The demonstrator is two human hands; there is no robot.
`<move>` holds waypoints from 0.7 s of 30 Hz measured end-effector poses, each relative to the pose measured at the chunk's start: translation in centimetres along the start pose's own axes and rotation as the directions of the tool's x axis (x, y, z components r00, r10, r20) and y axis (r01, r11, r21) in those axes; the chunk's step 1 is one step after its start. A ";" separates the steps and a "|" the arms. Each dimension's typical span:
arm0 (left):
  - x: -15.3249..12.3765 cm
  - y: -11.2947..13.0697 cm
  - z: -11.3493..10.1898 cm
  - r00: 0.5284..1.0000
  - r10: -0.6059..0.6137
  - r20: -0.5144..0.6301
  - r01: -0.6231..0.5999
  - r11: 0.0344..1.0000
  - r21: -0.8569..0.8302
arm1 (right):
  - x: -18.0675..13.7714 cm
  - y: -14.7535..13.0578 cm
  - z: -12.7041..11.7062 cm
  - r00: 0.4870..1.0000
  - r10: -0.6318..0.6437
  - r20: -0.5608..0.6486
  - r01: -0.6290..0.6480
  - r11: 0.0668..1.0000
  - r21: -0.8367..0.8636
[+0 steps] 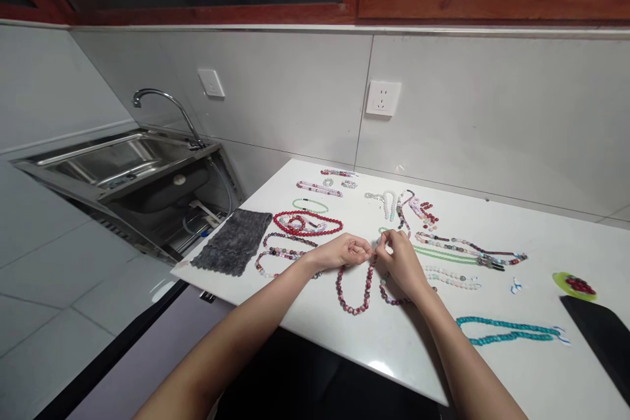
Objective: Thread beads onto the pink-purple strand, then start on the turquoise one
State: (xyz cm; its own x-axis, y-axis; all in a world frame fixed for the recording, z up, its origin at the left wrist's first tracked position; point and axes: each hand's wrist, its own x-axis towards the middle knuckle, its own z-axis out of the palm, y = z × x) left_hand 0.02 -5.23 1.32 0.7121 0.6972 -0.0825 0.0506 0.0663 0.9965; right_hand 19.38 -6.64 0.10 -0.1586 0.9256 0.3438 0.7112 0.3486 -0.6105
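A strand of dark red beads (354,310) hangs in a loop on the white tabletop, its upper ends running up to my hands. My left hand (347,251) is closed in a pinch at the top of this strand, its other fingers curled in. Close beside it, my right hand (401,261) pinches at the same end; the thread between the fingertips is too fine to make out. Under my right wrist lies another dark bead strand (394,300), partly hidden. Left of my left hand are multicoloured bead strands (283,253) and a bright red bead necklace (308,233).
Across the white table (315,302) lie several bead strands, including a turquoise one (512,324) at right. A dark grey cloth (231,243) covers the left end. A green dish (561,282) holds red beads near a black flat object (598,331). A sink (118,161) stands beyond, left.
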 end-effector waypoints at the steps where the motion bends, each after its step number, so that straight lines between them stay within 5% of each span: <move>1: 0.0 0.0 -0.1 1.000 0.010 -0.019 -0.010 1.000 0.008 | 0.0 0.0 0.0 1.000 0.016 0.010 -0.016 0.999 0.048; 9: 0.7 -0.6 -0.4 0.957 0.098 -0.273 -0.067 0.990 0.122 | 0.3 -0.3 -0.1 0.983 0.106 0.148 -0.166 0.852 0.496; 16: 1.5 -2.2 -0.6 0.897 0.192 -0.399 -0.076 0.954 0.289 | 0.3 0.1 0.0 0.971 0.136 0.197 -0.221 0.824 0.522; 21: 1.3 -2.3 -0.4 0.923 0.155 -0.352 -0.070 0.968 0.241 | 0.5 0.2 0.0 0.970 0.145 0.197 -0.229 0.825 0.517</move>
State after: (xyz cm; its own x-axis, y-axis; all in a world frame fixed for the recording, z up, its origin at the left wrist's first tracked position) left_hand 0.54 -4.18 -1.12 0.4186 0.9052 0.0740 0.1676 -0.1571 0.9733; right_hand 19.41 -6.13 0.15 -0.1855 0.9771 0.1040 0.2692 0.1523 -0.9510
